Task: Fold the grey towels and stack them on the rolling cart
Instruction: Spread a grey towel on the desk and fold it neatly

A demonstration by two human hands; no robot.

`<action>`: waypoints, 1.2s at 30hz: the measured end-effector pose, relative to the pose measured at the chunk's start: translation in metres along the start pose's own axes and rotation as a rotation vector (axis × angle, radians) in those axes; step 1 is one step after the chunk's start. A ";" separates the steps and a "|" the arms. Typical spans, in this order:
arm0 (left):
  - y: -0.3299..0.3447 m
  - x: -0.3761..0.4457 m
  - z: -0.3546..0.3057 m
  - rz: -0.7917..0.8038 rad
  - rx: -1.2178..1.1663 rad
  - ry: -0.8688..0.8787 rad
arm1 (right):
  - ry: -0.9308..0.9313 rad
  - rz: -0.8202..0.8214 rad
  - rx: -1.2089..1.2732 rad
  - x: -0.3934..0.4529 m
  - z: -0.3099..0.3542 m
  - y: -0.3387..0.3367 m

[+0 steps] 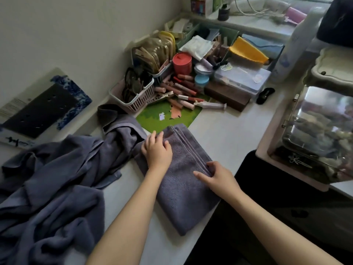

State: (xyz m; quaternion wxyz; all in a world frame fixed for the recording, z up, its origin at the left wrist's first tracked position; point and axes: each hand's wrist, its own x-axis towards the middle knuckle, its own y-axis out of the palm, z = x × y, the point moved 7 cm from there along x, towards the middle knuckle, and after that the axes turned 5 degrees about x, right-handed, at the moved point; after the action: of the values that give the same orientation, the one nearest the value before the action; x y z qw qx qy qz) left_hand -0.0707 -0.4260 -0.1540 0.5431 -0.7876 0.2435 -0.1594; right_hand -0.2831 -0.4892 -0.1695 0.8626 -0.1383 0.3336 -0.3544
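Grey terry folded towel (181, 186) rectangular; hands flat; unfolded towels (51, 188) crumpled.

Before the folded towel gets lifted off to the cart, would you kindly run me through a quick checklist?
1. Folded towel lies flat, edges lined up: ok.
2. Left hand flat on the towel's far end: ok.
3. Right hand at its layered edge: ok; firm grip: cannot tell.
4. Towel free of the unfolded pile: cannot tell, they meet under the left hand.
5. Towel fully on the table: not ok, near corner reaches the edge.
6. Cart in view: not ok.
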 end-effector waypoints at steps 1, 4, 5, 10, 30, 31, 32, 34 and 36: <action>0.006 0.006 0.004 0.064 0.102 0.002 | -0.012 0.033 -0.093 0.003 0.001 0.005; 0.007 0.024 0.009 0.137 0.295 0.030 | -0.057 0.020 -0.241 0.005 0.000 0.012; 0.004 0.028 0.008 0.132 0.332 0.065 | -0.085 0.001 -0.248 0.004 0.001 0.012; -0.028 0.027 -0.004 -0.074 0.144 0.257 | -0.290 -0.093 -0.018 -0.023 0.012 0.002; 0.004 -0.049 0.000 -0.085 0.009 0.079 | -0.132 -0.144 -0.215 0.046 0.028 -0.016; 0.001 -0.047 0.004 -0.082 -0.059 0.056 | -0.106 -0.079 -0.122 0.054 0.034 -0.011; -0.002 -0.047 0.008 -0.075 -0.114 0.038 | -0.089 -0.028 -0.049 0.062 0.040 -0.005; -0.009 -0.046 0.014 -0.047 -0.220 -0.008 | -0.137 0.006 -0.015 0.069 0.054 0.002; -0.017 -0.046 0.022 -0.035 -0.320 -0.075 | -0.248 -0.007 -0.030 0.065 0.071 0.006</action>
State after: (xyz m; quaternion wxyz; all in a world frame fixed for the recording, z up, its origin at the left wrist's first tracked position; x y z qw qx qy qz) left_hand -0.0938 -0.3785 -0.1451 0.4167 -0.8736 0.2314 -0.0987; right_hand -0.1980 -0.5305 -0.1510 0.8939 -0.1949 0.2292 -0.3324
